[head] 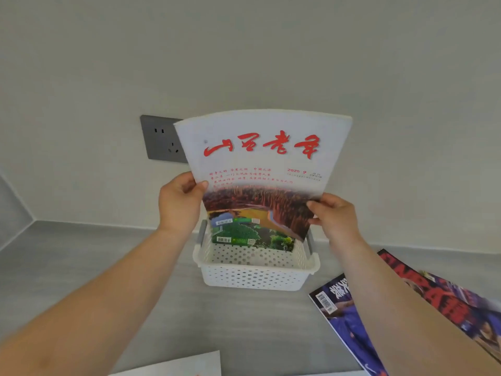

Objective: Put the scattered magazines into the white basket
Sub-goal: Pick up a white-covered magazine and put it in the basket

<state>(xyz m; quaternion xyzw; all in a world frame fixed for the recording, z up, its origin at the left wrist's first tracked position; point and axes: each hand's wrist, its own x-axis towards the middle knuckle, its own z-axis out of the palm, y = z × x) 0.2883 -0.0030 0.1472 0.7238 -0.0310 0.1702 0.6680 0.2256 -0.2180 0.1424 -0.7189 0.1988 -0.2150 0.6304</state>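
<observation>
I hold a white magazine (260, 169) with red characters and a landscape photo upright, its lower edge down inside the white perforated basket (254, 278). My left hand (180, 202) grips its left edge and my right hand (334, 215) grips its right edge. The basket stands on the grey counter against the wall. Something green with a barcode (233, 238) shows inside the basket in front of the magazine's bottom; I cannot tell whether it is separate. Two more magazines lie to the right: a blue one (344, 318) and a red and purple one (444, 302), partly under my right forearm.
A grey wall socket (160, 139) sits behind the magazine's left corner. A white sheet or magazine corner (187, 366) lies at the bottom edge. The grey counter (95, 251) meets the wall just behind the basket.
</observation>
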